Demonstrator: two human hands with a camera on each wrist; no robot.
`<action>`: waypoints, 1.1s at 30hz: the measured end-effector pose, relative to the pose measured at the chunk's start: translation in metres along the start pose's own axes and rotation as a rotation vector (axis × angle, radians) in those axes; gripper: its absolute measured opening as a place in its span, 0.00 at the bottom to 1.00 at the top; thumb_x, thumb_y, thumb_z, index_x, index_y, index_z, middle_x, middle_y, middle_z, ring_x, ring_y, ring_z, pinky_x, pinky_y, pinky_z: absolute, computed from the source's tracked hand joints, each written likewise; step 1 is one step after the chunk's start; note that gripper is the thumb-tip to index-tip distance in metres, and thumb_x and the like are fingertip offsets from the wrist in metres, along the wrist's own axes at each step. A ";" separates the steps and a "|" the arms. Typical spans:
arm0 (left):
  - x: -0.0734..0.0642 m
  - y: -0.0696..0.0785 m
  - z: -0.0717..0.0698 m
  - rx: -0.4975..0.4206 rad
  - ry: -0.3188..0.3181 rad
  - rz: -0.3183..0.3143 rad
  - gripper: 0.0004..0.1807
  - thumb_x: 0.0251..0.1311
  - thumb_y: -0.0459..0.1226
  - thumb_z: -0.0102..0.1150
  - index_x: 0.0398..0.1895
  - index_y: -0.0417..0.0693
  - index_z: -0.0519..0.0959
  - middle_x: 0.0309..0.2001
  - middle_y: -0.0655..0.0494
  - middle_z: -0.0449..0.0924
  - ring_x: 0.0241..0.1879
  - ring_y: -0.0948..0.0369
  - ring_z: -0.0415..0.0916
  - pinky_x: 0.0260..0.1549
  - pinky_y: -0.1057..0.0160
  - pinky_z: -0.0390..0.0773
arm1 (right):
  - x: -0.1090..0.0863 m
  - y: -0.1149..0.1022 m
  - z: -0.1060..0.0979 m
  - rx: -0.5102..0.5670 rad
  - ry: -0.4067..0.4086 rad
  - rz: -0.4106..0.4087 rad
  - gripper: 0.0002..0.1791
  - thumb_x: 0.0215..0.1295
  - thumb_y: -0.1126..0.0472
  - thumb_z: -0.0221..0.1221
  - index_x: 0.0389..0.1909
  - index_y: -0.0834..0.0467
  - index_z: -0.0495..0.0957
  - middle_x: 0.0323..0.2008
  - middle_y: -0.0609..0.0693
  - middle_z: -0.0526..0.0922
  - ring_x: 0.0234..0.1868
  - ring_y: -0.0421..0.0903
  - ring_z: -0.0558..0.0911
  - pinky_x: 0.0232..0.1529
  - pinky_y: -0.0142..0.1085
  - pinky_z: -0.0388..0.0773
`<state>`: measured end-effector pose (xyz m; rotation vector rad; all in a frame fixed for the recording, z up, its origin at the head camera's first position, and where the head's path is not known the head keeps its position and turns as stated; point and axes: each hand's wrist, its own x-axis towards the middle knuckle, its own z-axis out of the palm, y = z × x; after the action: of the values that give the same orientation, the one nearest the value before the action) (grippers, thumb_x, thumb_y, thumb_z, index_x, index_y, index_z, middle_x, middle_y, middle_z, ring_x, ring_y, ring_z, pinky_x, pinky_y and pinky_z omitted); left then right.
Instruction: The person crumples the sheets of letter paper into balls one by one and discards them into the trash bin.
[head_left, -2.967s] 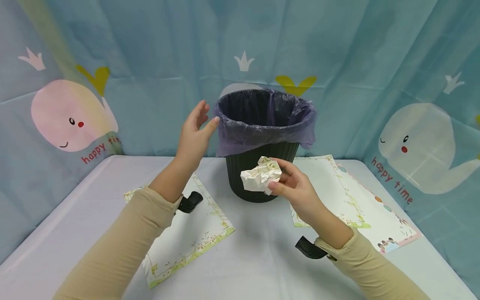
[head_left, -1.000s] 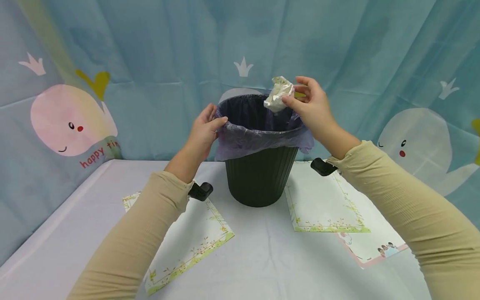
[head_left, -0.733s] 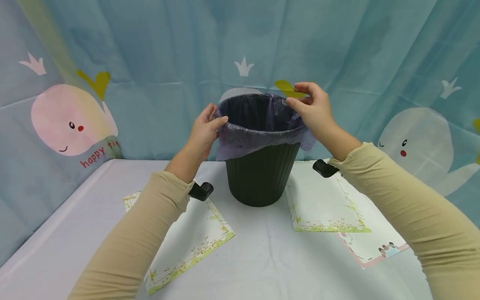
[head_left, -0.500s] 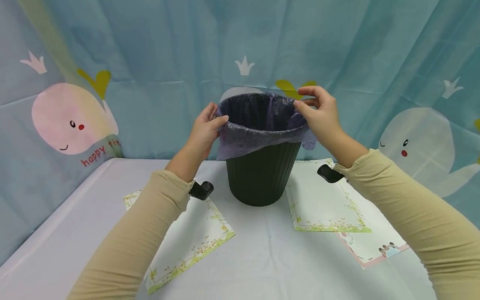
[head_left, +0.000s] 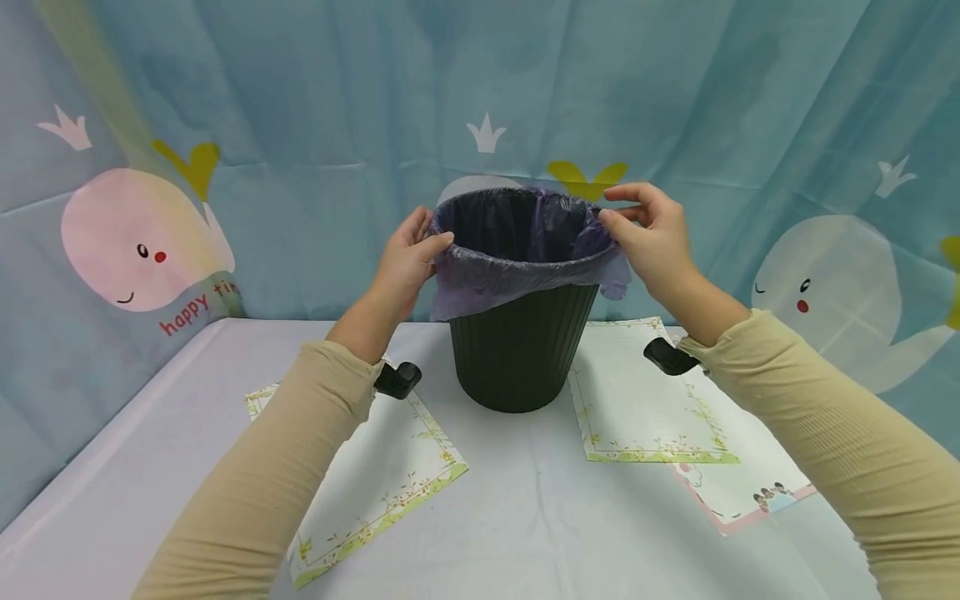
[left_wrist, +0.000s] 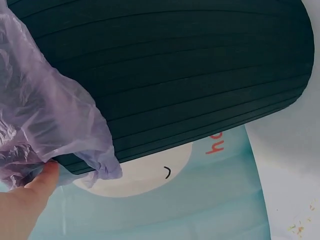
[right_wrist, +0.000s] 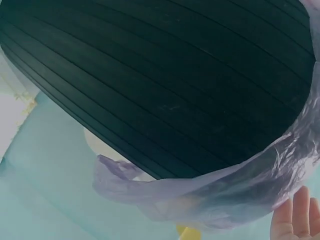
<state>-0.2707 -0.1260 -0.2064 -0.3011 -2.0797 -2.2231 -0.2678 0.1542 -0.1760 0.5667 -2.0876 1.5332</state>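
A dark ribbed trash can (head_left: 521, 358) stands upright at the back of the table, lined with a purple plastic bag (head_left: 495, 283) folded down over its rim. My left hand (head_left: 408, 262) grips the rim on the left, thumb on top. In the left wrist view a finger (left_wrist: 46, 175) presses the outside of the bag. At the right rim is my right hand (head_left: 652, 237), its thumb tip against the liner and its other fingers spread loosely. The right wrist view catches straight fingers (right_wrist: 300, 212) beside the hanging bag. The can's bottom inside is hidden.
A sheet of paper with a leafy border (head_left: 375, 492) lies at the left, under my left forearm. To the can's right is another leafy sheet (head_left: 645, 400), overlapping a pink-edged sheet (head_left: 738, 496). A blue cartoon curtain (head_left: 330, 100) hangs close behind the can.
My right hand lifted a crumpled ball of paper over the can and let it go inside, then shifted right to the rim. My left hand came to hold the left rim.
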 end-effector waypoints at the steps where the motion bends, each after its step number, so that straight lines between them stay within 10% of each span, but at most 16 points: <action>1: 0.000 0.000 0.000 0.005 -0.002 0.001 0.39 0.73 0.36 0.47 0.78 0.48 0.38 0.78 0.58 0.39 0.75 0.60 0.40 0.70 0.52 0.51 | -0.001 0.000 -0.001 0.006 0.001 -0.004 0.12 0.68 0.69 0.57 0.51 0.66 0.76 0.45 0.41 0.76 0.41 0.34 0.78 0.36 0.28 0.71; 18: -0.009 0.005 -0.001 0.222 0.089 -0.019 0.37 0.71 0.44 0.51 0.77 0.46 0.48 0.76 0.55 0.46 0.74 0.55 0.43 0.69 0.58 0.52 | -0.031 -0.005 -0.008 0.153 0.043 0.004 0.09 0.66 0.69 0.59 0.46 0.59 0.80 0.31 0.43 0.81 0.31 0.42 0.77 0.39 0.29 0.75; 33: -0.060 0.002 -0.041 0.393 0.026 0.033 0.34 0.74 0.46 0.46 0.76 0.41 0.50 0.74 0.47 0.52 0.73 0.53 0.48 0.68 0.50 0.54 | -0.070 0.001 0.016 0.275 -0.045 -0.182 0.13 0.59 0.82 0.56 0.46 0.77 0.75 0.43 0.45 0.81 0.37 0.39 0.79 0.39 0.27 0.77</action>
<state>-0.2148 -0.1711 -0.2191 -0.2697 -2.4089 -1.7348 -0.2155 0.1419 -0.2232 0.8717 -1.8109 1.7233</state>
